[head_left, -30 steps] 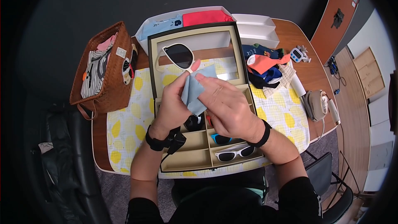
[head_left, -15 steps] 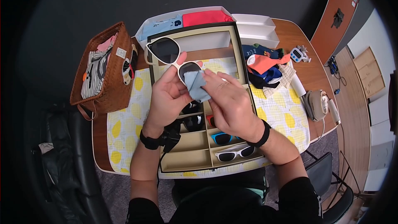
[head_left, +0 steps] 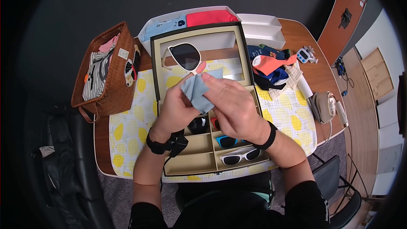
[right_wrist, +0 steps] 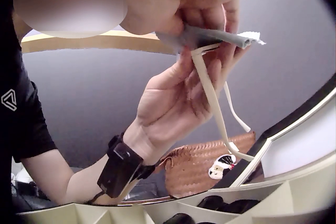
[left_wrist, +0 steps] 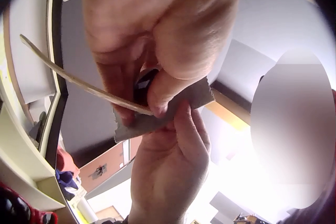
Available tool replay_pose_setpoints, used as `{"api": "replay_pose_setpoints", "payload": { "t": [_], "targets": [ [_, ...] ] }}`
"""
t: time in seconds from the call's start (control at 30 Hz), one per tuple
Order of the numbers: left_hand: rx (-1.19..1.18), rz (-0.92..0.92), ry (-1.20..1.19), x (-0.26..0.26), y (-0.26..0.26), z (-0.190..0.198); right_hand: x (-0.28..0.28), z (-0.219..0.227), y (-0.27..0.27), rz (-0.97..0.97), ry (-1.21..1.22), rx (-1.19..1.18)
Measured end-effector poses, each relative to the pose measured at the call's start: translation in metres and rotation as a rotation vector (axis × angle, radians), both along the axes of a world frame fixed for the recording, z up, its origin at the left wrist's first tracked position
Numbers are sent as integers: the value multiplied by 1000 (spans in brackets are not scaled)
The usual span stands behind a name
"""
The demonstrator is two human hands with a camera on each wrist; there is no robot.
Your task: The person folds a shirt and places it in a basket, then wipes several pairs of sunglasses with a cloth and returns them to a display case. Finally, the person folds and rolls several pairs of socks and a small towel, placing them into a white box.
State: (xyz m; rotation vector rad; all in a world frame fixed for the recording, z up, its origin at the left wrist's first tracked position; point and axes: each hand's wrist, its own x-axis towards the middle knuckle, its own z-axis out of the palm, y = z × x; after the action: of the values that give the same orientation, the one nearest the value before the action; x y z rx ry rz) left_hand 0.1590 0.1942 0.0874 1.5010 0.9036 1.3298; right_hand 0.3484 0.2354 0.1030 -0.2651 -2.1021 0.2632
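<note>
White-framed sunglasses (head_left: 186, 57) with dark lenses are held up over the open display case (head_left: 190, 161). My left hand (head_left: 174, 109) grips them by the frame; one arm of the sunglasses (left_wrist: 79, 81) sticks out past the fingers in the left wrist view. A light blue cloth (head_left: 199, 91) covers the nearer lens. My right hand (head_left: 235, 108) pinches that cloth against the lens, thumb and fingers on either side. In the right wrist view the cloth (right_wrist: 231, 38) lies folded over the lens, with both pale arms hanging below.
Compartments of the case hold blue sunglasses (head_left: 227, 141), white sunglasses (head_left: 240, 156) and black ones (head_left: 198, 125). A woven basket (head_left: 111, 89) of clothes stands left. White boxes (head_left: 263, 32) are behind; a pile of socks (head_left: 273, 70) and a beige pouch (head_left: 324, 107) lie right.
The sunglasses tilted left and down half a second ago, showing both lenses; now they are turned back up to the right. The cloth has spread again over the nearer lens.
</note>
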Motion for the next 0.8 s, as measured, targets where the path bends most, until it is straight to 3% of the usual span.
{"api": "replay_pose_setpoints", "payload": {
  "t": [0.13, 0.33, 0.47, 0.57, 0.7, 0.8],
  "targets": [
    [-59, -84, -160, -2, 1, -1, 1, -3, 2, -95, 5, 7],
    [-11, -40, -268, -3, 4, 3, 1, -1, -5, -166, -38, -69],
    [8, -3, -268, -5, 6, 5, 3, 3, -11, -97, -48, -131],
    [4, 125, -202, -5, 10, 4, 2, 0, -12, 0, -24, -158],
    [-4, 134, -238, -5, 8, 6, -1, -5, -6, 83, 19, -152],
    [13, 77, -140, -3, 5, 3, -4, -4, -6, 22, 32, -96]
  ]
}}
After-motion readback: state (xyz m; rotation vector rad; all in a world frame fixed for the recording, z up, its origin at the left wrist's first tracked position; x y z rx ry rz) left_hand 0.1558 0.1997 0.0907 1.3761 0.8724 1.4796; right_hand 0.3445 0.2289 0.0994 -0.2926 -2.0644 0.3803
